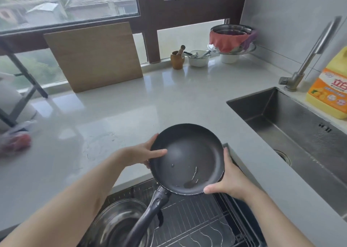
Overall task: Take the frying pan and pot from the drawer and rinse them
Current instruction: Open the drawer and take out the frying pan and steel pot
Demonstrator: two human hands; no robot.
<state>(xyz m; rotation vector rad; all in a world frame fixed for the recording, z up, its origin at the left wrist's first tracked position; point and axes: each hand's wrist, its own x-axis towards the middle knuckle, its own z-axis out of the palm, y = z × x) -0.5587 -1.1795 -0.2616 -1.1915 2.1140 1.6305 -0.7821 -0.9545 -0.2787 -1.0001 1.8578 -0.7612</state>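
Countertop (131, 106) bears cutting board (93, 56); mortar (177, 60)

This is a home kitchen: a pale worktop (150, 104) with a steel sink (293, 126) and tap (308, 57), a dish soap bottle (330, 89), a wooden cutting board (93, 57) against the window (75, 2), and an open rack drawer (197, 218).

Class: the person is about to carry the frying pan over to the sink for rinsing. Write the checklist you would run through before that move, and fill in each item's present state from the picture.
1. Frying pan held by both hands: ok, left hand and right hand grip opposite sides of the rim.
2. Pan clear of the drawer: ok, lifted above the wire rack.
3. Sink free to receive it: ok, the basin looks empty.
4. Faucet running: cannot tell, no stream is visible.
5. Pot taken out: not ok, a steel pot lies in the drawer.
6. Pan handle dry: not ok, droplets show on it.
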